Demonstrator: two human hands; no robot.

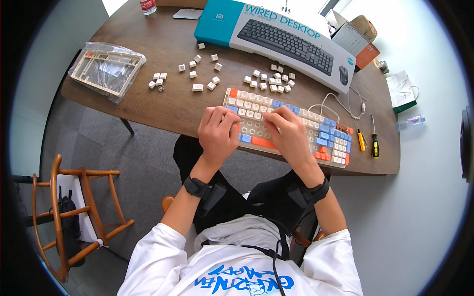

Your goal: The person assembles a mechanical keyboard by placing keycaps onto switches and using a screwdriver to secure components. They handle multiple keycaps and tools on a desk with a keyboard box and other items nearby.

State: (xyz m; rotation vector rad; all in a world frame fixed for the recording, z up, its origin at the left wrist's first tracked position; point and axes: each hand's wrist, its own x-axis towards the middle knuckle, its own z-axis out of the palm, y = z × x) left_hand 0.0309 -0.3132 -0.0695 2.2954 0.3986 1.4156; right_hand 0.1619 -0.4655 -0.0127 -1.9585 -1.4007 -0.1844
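A mechanical keyboard with white, blue and orange keycaps lies at the table's front edge. Bare switch sockets show in its lower middle rows, between my hands. My left hand is over the keyboard's left end, fingers curled and closed; whatever they hold is hidden. My right hand reaches over the middle, thumb and index finger pinched on what looks like a white keycap at the end of the letter row. Loose white keycaps lie in a group behind the keyboard. More loose keycaps are scattered further left.
A keyboard box stands across the back. At left lies a cream keyboard case in clear plastic. Two yellow-and-black screwdrivers and a white cable are at right. A wooden chair stands on the floor at left.
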